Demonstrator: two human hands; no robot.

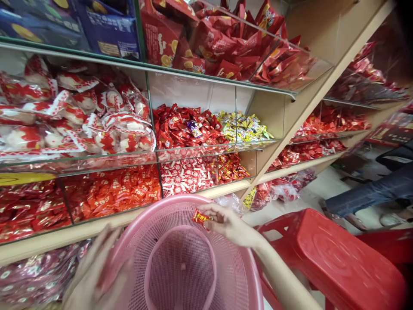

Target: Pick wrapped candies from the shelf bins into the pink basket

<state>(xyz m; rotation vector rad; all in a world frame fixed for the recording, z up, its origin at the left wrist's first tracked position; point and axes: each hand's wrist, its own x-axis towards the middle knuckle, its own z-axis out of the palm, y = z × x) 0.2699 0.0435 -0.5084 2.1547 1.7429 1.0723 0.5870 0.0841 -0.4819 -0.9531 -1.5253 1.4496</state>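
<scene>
While the left hand [92,275] grips the near rim of the pink basket [193,275], blurred at the bottom edge with its fingers wrapped over the plastic, the right hand [230,224] hangs over the far rim with a small red and yellow candy [200,217] pinched between thumb and fingertips. That pinch looks light, on the very end of a slick wrapper, so the candy could slip; since it sits just above the rim and not over the middle of the basket, a slip might send it outside, toward the loose bags [232,201] lying on the floor just beyond the fingers. The basket is held on one side only, so it could tip if the left grip loosens. To the right of the fingers a red stool [338,262] stands close, easy to knock with the forearm. Farther off, glass-fronted shelves [200,150] brim with red candies, and another person's leg [371,193] stretches across the floor.
</scene>
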